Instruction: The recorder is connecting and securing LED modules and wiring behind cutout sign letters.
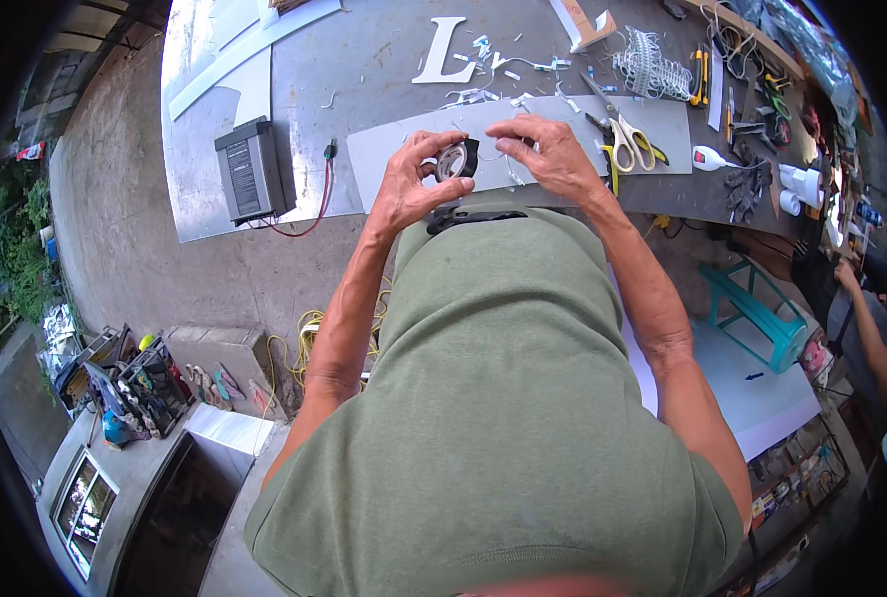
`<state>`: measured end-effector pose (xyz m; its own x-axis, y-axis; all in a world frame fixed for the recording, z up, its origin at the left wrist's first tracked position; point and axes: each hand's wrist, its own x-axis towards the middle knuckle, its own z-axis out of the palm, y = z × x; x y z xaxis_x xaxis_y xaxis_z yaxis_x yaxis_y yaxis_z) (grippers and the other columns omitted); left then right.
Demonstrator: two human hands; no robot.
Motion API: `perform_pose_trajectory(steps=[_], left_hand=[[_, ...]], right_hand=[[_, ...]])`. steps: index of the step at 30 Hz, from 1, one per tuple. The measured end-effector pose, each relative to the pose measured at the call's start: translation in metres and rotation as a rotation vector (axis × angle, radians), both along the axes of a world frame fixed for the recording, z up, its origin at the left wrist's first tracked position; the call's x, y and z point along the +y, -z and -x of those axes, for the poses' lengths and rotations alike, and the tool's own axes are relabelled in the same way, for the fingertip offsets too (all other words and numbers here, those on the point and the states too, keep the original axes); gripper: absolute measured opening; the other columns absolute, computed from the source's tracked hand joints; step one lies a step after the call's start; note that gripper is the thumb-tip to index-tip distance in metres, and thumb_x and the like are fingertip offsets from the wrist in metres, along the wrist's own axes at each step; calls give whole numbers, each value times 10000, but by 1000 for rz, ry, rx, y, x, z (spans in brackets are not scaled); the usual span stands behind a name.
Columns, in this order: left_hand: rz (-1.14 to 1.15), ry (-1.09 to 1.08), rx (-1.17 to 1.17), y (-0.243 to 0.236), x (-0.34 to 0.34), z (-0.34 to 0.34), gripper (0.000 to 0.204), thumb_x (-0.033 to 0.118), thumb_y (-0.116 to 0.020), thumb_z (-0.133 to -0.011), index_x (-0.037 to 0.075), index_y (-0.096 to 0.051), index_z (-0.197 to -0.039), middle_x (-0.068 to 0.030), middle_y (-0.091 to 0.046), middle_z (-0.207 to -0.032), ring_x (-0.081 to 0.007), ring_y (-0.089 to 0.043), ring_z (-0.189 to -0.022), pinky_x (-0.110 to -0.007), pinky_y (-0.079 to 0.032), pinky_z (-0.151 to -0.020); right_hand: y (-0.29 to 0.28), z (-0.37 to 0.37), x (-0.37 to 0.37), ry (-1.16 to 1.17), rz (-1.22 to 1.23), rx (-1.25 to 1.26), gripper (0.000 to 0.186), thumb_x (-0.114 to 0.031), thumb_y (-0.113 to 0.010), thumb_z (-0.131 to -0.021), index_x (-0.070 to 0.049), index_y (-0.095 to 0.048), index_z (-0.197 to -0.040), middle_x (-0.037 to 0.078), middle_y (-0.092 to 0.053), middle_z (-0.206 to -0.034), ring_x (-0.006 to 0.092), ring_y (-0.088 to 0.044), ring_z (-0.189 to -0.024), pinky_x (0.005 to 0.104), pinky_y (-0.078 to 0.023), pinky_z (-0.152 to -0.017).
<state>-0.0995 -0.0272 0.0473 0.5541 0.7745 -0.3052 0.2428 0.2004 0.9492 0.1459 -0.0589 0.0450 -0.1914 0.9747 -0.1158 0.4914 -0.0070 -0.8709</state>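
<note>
My left hand (411, 187) grips a roll of black tape (471, 156) by its edge, fingers and thumb curled around it. To its right, my right hand (555, 159) has its thumb and forefinger drawn together near the roll. Whatever sits between those fingertips is too small to make out. Both hands are over a pale flat sheet (674, 127) at the table's near edge. Thin wire bits lie on the sheet below the right hand. Scissors with cream handles (623, 149) rest beside my right wrist, partly over yellow-and-black pliers (608, 169).
A white letter-shaped cut-out (445, 50) and scattered small wired pieces (498, 62) lie beyond the sheet. At left stands a dark box-shaped battery (251, 171) with a red lead. Strung modules (653, 66), yellow cutters (699, 77) and a white bulb (707, 157) occupy the right. A teal stool (752, 308) stands lower right, near another person's arm (867, 328).
</note>
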Motion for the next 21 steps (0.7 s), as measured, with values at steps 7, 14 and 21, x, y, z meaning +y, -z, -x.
perform_pose_trajectory(steps=[7,14,21], left_hand=[[110,43,142,9,4,23,664,298,-815,-726,10,-646,-1299,-98,-607,-1140,-231,-595,-1095,-368,-514,-941],[68,10,91,-6,2,48,686,270,-815,-729,-19,-617,-1319,-101,-598,-1154,-231,-589,-1152,-366,-525,-959],[-126,67,-24,-35,8,52,796,197,-851,-699,9,-534,-1405,-109,-583,-1198,-212,-589,-1132,-360,-520,-1010]], right_hand=[[28,-2,9,222,-140,-46,151,-68,-690,-890,-53,-758,-1024,85,-731,-902,214,-686,-829,332,-534,-766],[30,3,14,239,-246,-311,198,-91,-647,-924,-66,-743,-1095,118,-733,-1039,267,-707,-948,347,-547,-831],[-39,70,3,150,232,227,255,-236,-673,-961,-51,-743,-1122,50,-724,-949,155,-639,-796,313,-528,-733]])
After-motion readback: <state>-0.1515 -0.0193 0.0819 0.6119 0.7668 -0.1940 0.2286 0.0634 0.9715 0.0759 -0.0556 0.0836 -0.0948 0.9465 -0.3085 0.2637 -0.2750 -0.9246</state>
